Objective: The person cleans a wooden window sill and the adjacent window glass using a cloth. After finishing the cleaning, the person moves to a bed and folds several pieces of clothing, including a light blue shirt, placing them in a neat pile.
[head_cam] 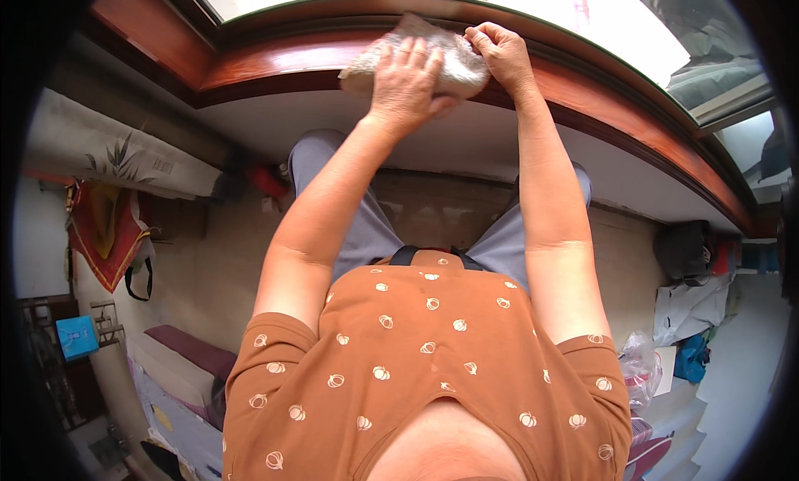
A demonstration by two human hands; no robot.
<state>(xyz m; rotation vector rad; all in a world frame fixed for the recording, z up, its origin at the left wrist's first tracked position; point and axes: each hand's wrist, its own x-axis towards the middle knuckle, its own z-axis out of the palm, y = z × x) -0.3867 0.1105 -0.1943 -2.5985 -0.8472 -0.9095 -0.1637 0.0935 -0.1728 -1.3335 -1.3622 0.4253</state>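
Observation:
A grey-white, crumpled piece that looks like cloth (462, 69) lies over the reddish-brown wooden window sill (281, 60), partly hanging past its near edge. My left hand (409, 75) rests flat on it with the fingers spread; hand and cloth are slightly blurred. At the cloth's right corner, my right hand (499, 47) has thumb and forefinger pinched together, holding the edge. The part of the cloth under my left palm is hidden.
Window glass (624, 31) and its dark frame stand just beyond the sill. A white wall drops below it, near my knees. On the left are a pale fabric cover (125, 144) and a blue box (77, 337); on the right, a dark bag (683, 250) and plastic bags (640, 368).

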